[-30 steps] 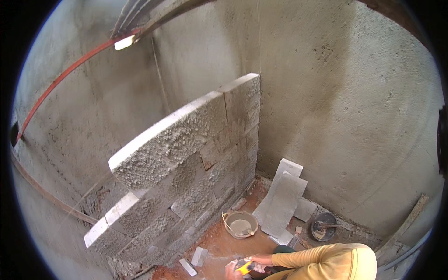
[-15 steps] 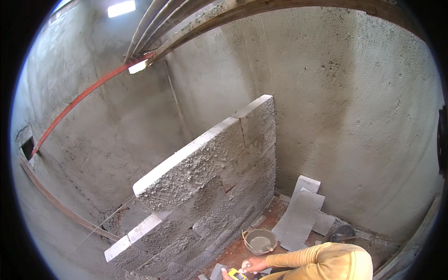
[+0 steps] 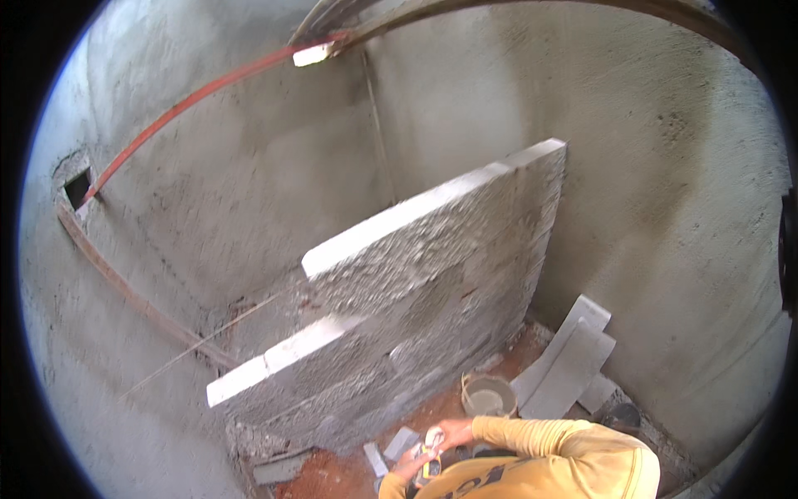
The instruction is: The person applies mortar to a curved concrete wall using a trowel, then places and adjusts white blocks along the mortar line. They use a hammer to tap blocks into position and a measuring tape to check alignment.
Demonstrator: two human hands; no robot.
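Observation:
Low in the view, my left hand (image 3: 406,467) is wrapped round a yellow-and-black tape measure (image 3: 431,470). My right hand (image 3: 453,432) is just above and beside it, fingers closed at the tape measure's upper end. Something small and white shows at those fingertips, too blurred to name. Both hands are close in front of my body, with yellow sleeves on the arms. Beyond them rises a partly built wall of light grey blocks (image 3: 449,249), rough with mortar, its top edge stepped down toward the left.
A mortar bucket (image 3: 489,396) stands beyond my right arm. Grey slabs (image 3: 573,358) lean by the plastered wall (image 3: 632,191). Small block offcuts (image 3: 402,442) lie on reddish soil (image 3: 332,474). A string (image 3: 187,353) runs left from the block wall; a red pole (image 3: 199,93) crosses the far left.
The view has swung left and down, so the block wall appears farther right. Both hands have come up more fully into view, the left hand now plainly round the tape measure.

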